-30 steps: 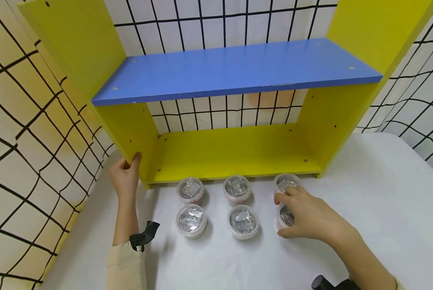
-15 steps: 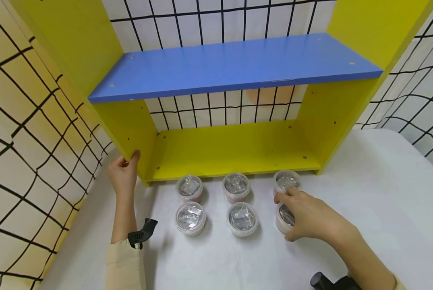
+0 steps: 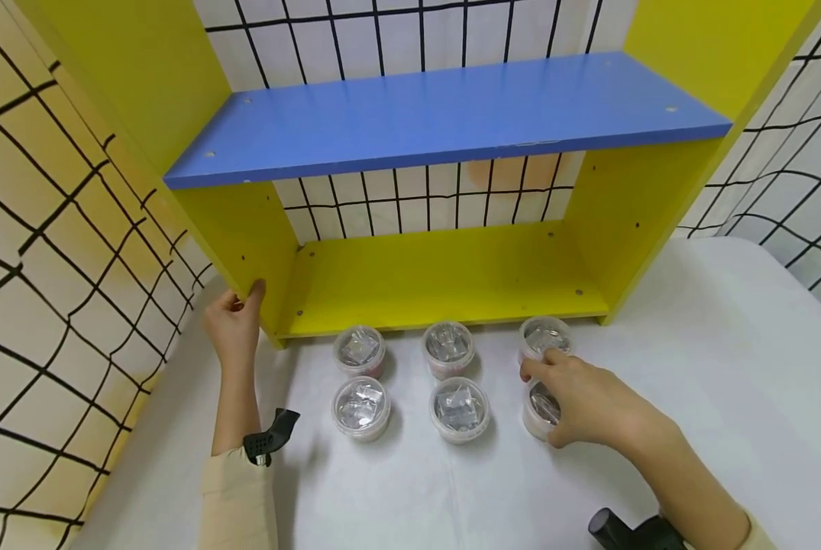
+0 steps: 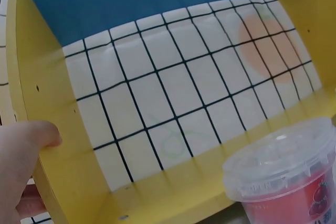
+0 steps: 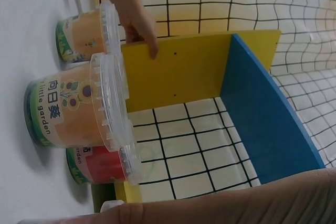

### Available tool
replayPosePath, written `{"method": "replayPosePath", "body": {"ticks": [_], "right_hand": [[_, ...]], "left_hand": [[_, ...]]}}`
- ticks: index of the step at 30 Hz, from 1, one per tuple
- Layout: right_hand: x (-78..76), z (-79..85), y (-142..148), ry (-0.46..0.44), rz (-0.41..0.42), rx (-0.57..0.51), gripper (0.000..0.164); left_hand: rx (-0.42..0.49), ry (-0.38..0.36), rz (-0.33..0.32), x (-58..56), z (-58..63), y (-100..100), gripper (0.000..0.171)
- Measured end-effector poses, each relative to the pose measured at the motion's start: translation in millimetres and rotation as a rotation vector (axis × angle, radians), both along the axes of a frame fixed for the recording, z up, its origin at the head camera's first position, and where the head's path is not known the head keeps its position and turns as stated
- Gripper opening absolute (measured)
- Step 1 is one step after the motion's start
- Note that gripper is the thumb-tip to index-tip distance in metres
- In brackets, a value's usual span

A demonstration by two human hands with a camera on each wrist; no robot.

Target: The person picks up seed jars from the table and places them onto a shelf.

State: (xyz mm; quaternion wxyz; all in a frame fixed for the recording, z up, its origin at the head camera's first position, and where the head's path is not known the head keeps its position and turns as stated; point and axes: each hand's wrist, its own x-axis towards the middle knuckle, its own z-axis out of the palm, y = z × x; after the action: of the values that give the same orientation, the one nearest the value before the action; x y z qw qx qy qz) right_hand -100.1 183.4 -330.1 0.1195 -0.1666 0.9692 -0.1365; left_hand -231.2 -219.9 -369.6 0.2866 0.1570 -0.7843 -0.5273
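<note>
Yellow-and-blue board shelf (image 3: 444, 118) fills the frame's upper half; left hand (image 3: 234, 328) pinches its side panel (image 3: 248, 229), centre left; right hand (image 3: 592, 401) curls about a round, clear-lidded plastic tub (image 3: 539, 412), lower right: light, even pressure should suit it

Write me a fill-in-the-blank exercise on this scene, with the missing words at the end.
The person's ____ hand grips the yellow side panel.
The middle board's colour is ____.
The head view shows ____ lidded cups.
The sunflower-printed cup reads "little ____".

Missing words: left; blue; six; garden.
</note>
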Motion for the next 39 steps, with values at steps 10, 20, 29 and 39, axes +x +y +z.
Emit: {"method": "replayPosePath", "body": {"ticks": [10, 20, 29, 39], "right_hand": [[0.2, 0.9, 2.1, -0.032, 0.005, -0.017, 0.069], [-1.3, 1.6, 1.9, -0.034, 0.015, -0.029, 0.068], [-0.3, 5.5, 5.5, -0.039, 0.020, -0.031, 0.067], [-0.7, 23.6, 12.4, -0.062, 0.117, -0.150, 0.056]], "left_hand": [[0.035, -0.064, 0.013, 1.2, 2.4, -1.2, 0.035], [0.119, -0.067, 0.002, 3.4, 3.9, -2.1, 0.035], [0.144, -0.116, -0.007, 0.6, 5.7, -2.1, 0.036], [0.215, -0.177, -0.007, 2.7, 4.6, -7.0, 0.037]]}}
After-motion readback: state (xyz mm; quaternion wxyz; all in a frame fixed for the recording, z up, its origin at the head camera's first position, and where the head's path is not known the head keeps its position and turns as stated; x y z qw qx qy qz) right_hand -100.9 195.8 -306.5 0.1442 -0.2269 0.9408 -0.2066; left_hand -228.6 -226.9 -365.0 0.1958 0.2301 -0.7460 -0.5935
